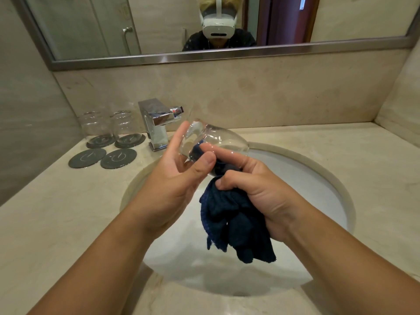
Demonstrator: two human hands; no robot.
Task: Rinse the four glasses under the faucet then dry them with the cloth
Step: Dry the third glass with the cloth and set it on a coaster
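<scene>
Dark blue cloth is hanging bunched from the right hand, which is gripping it with fingers curled tight. Its forefinger is stretching forward along the glass, and a wad of cloth is showing dark through the glass wall there. Left hand is pinching the glass at its left end between thumb and nearly straight fingers, palm facing right. Glass is lying on its side in the air over the sink, just in front of the faucet. Both forearms are reaching in from the bottom edge, converging above the bowl. Left of the faucet, a back-left glass and a back-right glass are standing on grey coasters on the counter, with two bare coasters lying in front.
</scene>
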